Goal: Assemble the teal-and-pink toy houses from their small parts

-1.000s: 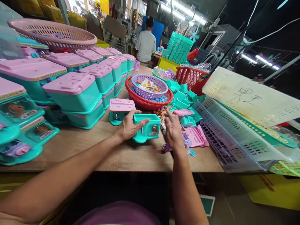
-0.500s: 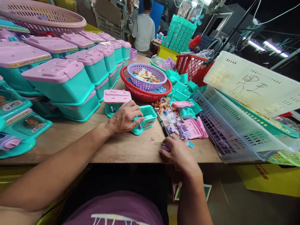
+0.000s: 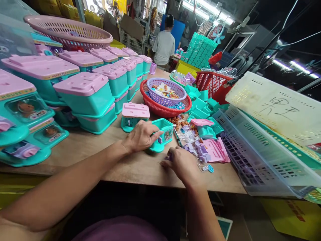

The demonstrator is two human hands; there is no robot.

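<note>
My left hand [image 3: 141, 136] is closed around the near left side of a small teal toy house [image 3: 166, 130]. It stands upright on the table with its top uncovered and a rounded ledge at the front. My right hand [image 3: 181, 164] pinches a small purple plastic piece [image 3: 170, 156], mostly hidden by the fingers, just above the table in front of the house. Behind my left hand stands another teal house with a pink lid [image 3: 135, 110]. Beside my right hand lie a screwdriver [image 3: 177, 136], loose purple parts [image 3: 198, 149] and a blue oval sticker piece [image 3: 210, 168].
Stacked teal houses with pink lids [image 3: 85, 83] fill the left. A purple basket [image 3: 163, 98] sits inside a red basin [image 3: 150, 105] at the back. Teal shells [image 3: 200, 105], pink panels [image 3: 214, 150] and a clear crate [image 3: 255, 147] crowd the right. A person [image 3: 163, 47] is farther back.
My right hand has moved left, closer to the teal house, with the purple piece in it. My left hand keeps its hold on the house. The camera view has shifted.
</note>
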